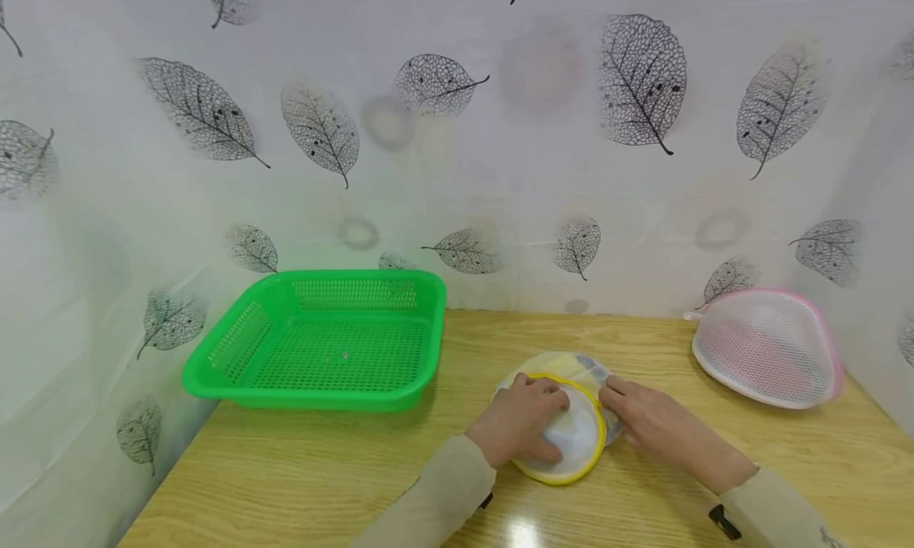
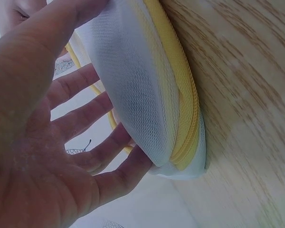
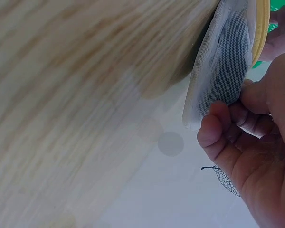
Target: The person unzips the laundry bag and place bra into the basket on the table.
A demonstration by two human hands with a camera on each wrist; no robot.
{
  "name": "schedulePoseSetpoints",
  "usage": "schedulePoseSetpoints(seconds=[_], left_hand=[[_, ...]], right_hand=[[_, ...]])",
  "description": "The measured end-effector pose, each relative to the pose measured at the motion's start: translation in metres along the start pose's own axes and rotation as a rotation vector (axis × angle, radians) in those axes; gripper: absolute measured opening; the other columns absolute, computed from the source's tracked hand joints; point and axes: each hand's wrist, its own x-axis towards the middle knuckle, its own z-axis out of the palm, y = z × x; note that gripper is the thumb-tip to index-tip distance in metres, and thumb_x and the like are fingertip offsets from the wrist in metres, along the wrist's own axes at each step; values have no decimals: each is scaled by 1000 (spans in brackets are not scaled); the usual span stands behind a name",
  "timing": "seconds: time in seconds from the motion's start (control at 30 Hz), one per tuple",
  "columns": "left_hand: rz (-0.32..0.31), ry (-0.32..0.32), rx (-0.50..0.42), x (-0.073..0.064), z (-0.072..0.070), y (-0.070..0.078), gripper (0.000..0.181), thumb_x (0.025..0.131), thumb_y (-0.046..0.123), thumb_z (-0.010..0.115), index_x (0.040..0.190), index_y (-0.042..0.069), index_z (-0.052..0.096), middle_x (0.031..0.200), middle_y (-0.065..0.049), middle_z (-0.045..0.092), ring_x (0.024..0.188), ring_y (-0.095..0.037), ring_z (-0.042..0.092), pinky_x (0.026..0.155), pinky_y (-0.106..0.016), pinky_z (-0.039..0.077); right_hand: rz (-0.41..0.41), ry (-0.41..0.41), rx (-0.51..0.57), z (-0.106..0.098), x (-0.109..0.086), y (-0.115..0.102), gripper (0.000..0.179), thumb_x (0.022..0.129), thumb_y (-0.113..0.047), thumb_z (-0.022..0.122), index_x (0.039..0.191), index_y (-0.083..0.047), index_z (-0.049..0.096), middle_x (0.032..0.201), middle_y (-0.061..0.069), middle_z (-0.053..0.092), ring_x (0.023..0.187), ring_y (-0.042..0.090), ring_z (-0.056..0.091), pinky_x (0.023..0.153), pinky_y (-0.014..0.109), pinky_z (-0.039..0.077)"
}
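Note:
A round mesh laundry bag (image 1: 574, 437) of white netting with a yellow zipped rim lies on the table in the head view, with more pale netting spread behind it. My left hand (image 1: 521, 421) rests over its top; in the left wrist view its fingers (image 2: 80, 118) are spread and fairly straight, the tips against the netting. On the bag's right side my right hand (image 1: 657, 425) pinches the edge of the netting. The right wrist view shows thumb and curled fingers at that netting (image 3: 223, 61), with the yellow rim just beyond.
A green perforated plastic basket (image 1: 314, 399) stands at the back left of the wooden table (image 1: 321, 469). Toward the back right leans a pink-and-white mesh bag (image 1: 767, 346). A pale leaf-print curtain (image 1: 471, 167) closes off the back and sides.

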Motion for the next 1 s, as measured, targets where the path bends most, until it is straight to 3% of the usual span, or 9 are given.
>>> schedulePoseSetpoints(seconds=[0.8, 1.0], left_hand=[[-11, -5, -5, 0, -1, 0, 55, 81, 51, 84, 128, 35, 61, 144, 14, 54, 115, -17, 50, 81, -34, 53], [-14, -8, -3, 0, 0, 0, 55, 80, 50, 84, 128, 35, 62, 145, 14, 54, 115, -17, 50, 82, -35, 53]], right_hand=[[21, -21, 46, -2, -1, -1, 33, 72, 9, 70, 89, -16, 56, 88, -8, 51, 71, 2, 45, 59, 26, 47], [22, -25, 66, -3, -3, -2, 35, 72, 11, 68, 87, -16, 54, 86, -9, 49, 69, 1, 40, 57, 23, 41]])
